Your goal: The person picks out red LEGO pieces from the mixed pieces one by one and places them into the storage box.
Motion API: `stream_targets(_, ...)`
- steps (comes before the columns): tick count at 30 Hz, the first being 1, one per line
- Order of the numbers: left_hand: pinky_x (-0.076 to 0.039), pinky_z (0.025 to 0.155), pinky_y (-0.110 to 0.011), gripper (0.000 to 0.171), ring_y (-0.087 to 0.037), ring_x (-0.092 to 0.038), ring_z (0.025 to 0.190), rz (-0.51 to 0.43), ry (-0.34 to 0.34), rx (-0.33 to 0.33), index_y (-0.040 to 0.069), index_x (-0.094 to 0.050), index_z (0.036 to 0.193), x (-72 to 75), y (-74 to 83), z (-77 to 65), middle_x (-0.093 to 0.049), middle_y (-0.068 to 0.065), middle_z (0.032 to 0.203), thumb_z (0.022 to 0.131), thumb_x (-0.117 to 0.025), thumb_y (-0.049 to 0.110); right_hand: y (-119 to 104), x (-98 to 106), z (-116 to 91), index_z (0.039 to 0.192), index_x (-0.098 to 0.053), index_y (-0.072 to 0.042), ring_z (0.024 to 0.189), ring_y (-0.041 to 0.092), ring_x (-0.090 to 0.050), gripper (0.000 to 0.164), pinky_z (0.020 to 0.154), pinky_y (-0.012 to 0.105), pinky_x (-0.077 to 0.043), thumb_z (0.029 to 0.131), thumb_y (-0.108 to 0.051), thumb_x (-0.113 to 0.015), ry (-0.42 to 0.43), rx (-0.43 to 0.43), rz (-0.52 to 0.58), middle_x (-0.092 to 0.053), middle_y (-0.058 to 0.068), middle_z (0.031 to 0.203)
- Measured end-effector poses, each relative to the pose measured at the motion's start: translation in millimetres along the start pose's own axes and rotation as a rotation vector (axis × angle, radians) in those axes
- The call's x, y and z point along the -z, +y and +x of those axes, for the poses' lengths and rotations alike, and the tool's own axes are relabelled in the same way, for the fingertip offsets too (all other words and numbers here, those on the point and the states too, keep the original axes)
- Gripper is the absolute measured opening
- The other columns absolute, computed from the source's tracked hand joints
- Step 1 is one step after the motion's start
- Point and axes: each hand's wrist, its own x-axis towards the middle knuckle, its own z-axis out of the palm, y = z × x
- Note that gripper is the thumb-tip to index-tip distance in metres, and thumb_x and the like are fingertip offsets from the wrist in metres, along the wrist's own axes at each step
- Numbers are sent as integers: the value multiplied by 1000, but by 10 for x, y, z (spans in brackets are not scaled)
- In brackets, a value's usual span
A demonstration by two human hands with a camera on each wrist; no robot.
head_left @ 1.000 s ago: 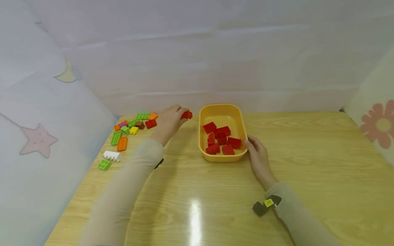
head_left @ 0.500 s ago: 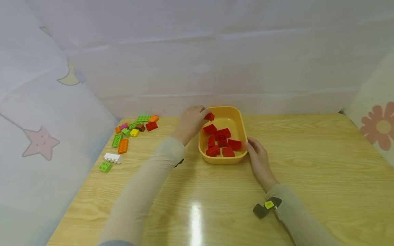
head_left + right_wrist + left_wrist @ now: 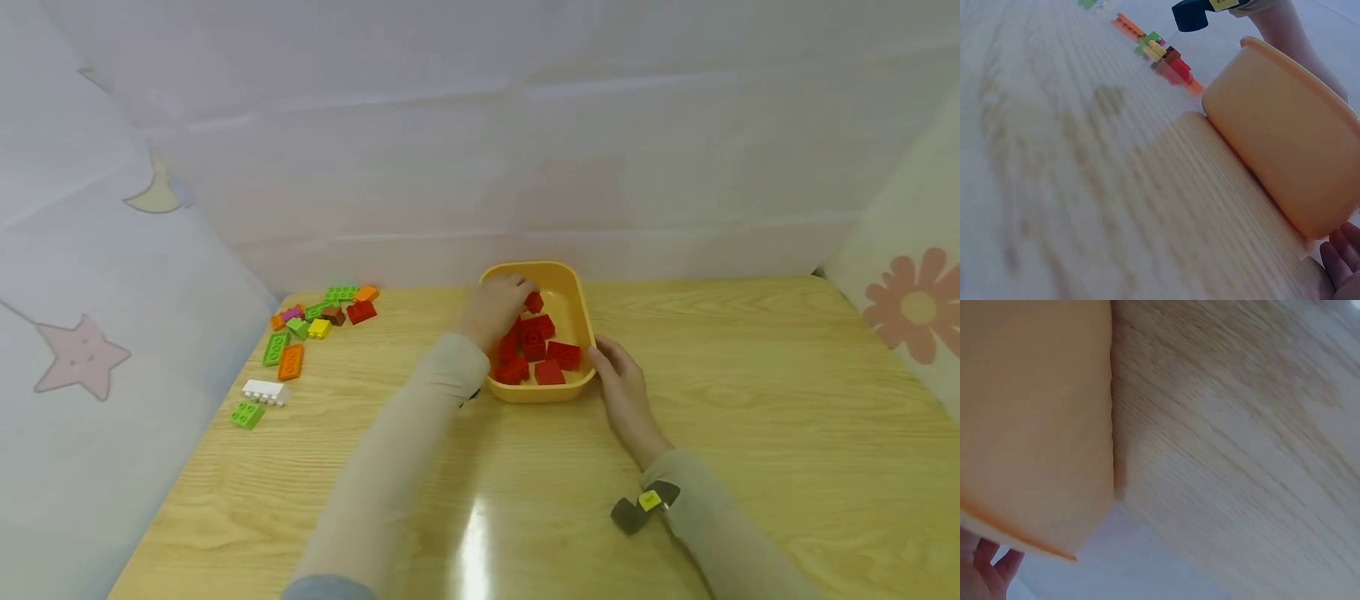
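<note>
In the head view my left hand (image 3: 493, 310) reaches over the left rim of a yellow plastic bin (image 3: 577, 310). Its fingertips hold a red toy brick (image 3: 533, 302) inside the bin, above other red bricks (image 3: 564, 356). The left wrist view has the bin's outer wall (image 3: 1035, 412) large at left, with fingers of the left hand (image 3: 988, 572) past the rim; the held brick is hidden there. My right hand (image 3: 624, 400) grips the bin's right side, thumb at the rim. In the right wrist view its fingers (image 3: 1341, 250) touch the bin's lower corner.
At the table's left lie several loose bricks: a red brick (image 3: 362, 312), an orange brick (image 3: 291, 362), a white brick (image 3: 265, 392), a green brick (image 3: 247, 415) and a yellow brick (image 3: 318, 328). A cloth-covered wall (image 3: 420, 167) rises behind the wooden table (image 3: 750, 400).
My left hand has carried the red brick rightward from beside the bin, over its left rim and down into it. The right hand has stayed on the bin's right side.
</note>
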Motion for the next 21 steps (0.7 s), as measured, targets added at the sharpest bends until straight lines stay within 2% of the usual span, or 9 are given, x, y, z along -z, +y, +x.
stream_targets(4,-52,95,-32,35,-18,-60,102,17,-12,18,19,-61,123,-58,30,44,-66,-1,115,88,-63,19,0,-5,1,136,-47,-4,129,24,-43,54,112,48,-35,96,-38,-47,-1,3,-3,-51,18,140)
stream_targets(9,-52,93,-32,35,-18,-61,100,24,-17,23,19,-63,120,-104,18,101,-68,-1,112,85,-66,22,4,-10,4,136,-47,-3,128,25,-43,53,112,49,-35,96,-38,-47,-8,22,-9,-51,18,140)
stream_targets(16,-52,94,-33,37,-19,-61,102,16,-69,10,18,-62,123,-64,37,130,-67,-1,116,87,-65,23,-2,-11,6,137,-47,-5,129,23,-43,52,113,48,-35,96,-37,-47,-9,15,-5,-51,17,140)
stream_targets(21,-53,91,-32,31,-18,-63,102,37,-22,2,18,-64,119,-32,0,132,-69,0,116,88,-63,20,-8,-14,-1,137,-46,-4,128,23,-44,52,112,48,-35,96,-37,-47,-12,13,-1,-51,17,140)
